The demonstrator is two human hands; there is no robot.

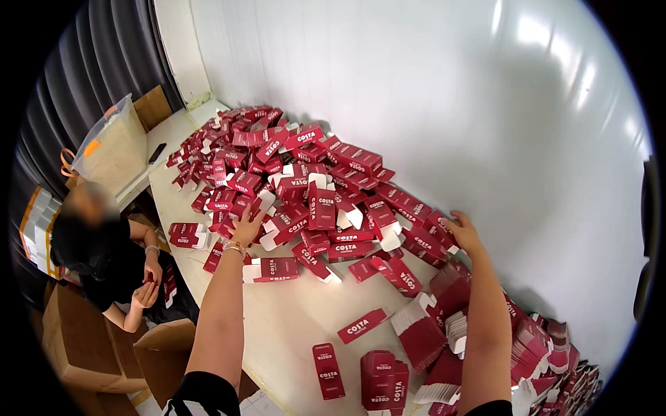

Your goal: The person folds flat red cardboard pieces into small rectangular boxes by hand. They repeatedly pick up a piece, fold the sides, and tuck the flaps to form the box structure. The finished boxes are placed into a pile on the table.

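Note:
A large heap of small dark red cardboard boxes (322, 208) with white inner flaps lies on the pale table. My left hand (246, 227) reaches to the heap's near left side, fingers spread against the boxes there and gripping none that I can see. At the heap's right end, by the wall, my right hand (465, 234) has its fingers apart at the end of a red box (438, 227). Whether it presses on that box is hard to tell. An open-flapped box (274, 269) lies just below my left wrist.
Stacks of flat red cartons (420, 333) lie near my right forearm, with more at the far right. A white wall (430, 90) runs behind the table (291, 326). On the left, another person (104, 249) sits beside brown cardboard boxes (83, 340); a clear bag (114, 149) stands farther back.

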